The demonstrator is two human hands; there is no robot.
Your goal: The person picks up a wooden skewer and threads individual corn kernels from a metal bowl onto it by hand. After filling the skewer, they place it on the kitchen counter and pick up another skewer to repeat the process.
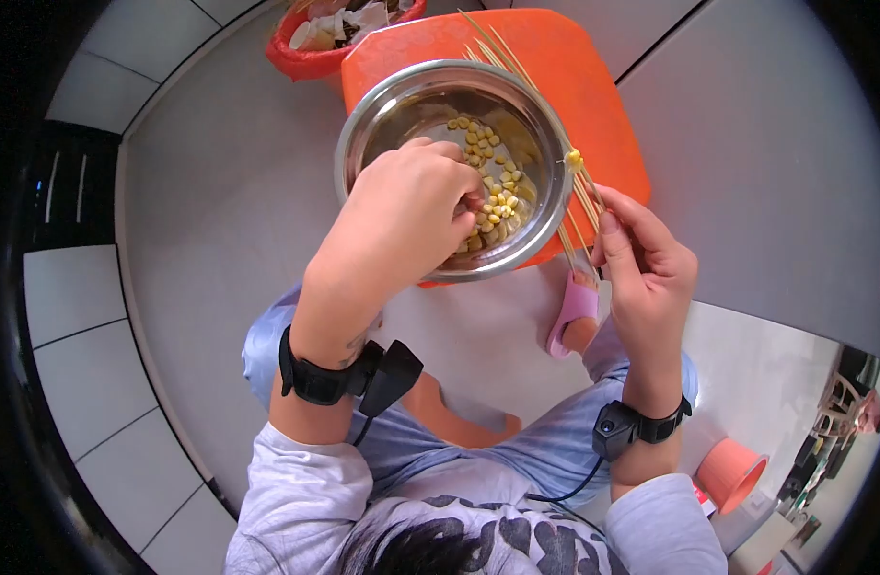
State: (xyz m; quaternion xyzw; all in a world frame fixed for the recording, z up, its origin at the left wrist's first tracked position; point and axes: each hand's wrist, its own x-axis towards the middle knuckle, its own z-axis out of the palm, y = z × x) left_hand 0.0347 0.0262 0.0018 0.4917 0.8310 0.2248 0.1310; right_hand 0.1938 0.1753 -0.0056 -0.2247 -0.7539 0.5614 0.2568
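A metal bowl [557, 206] holds loose yellow corn kernels [502, 201], most of them on its right side. My left hand [411, 206] reaches over the near rim into it, fingers curled and closed down by the kernels; its fingertips are partly hidden, so what they pinch cannot be seen. Just right of the bowl, my right hand [648, 264] grips a thin wooden skewer [590, 184] between thumb and fingers. At the skewer's upper end, by the bowl's rim, sit yellow corn kernels [574, 160].
The bowl stands on an orange stool [593, 91]. Several bare skewers [497, 53] lie on the stool, partly behind the bowl. A red-lined bin [311, 62] with waste stands behind. A grey panel [766, 172] rises at right; a pink bucket [732, 476] sits lower right.
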